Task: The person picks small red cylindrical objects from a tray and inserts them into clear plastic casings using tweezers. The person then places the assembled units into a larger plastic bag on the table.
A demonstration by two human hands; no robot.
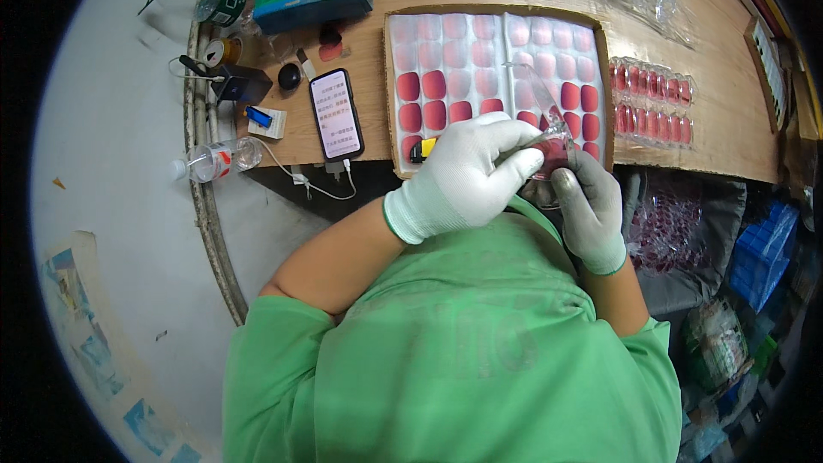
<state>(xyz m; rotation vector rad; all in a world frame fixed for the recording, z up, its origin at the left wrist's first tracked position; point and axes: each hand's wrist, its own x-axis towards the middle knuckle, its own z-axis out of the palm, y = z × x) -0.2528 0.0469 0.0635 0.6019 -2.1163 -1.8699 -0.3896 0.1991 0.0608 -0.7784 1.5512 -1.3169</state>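
A clear frame [553, 147] with red lenses is between the 2 gloved hands, over the near edge of the lens tray [609, 94]. The left hand [467, 170] pinches its left side, thumb against fingers; the right hand [591, 206], fingers curled nearly closed, grips its right.

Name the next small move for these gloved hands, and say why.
Probably tilt the clear plastic piece gently to inspect it: the white-gloved left hand and white-gloved right hand both grip it, and their fingertips partly cover its reddish section.
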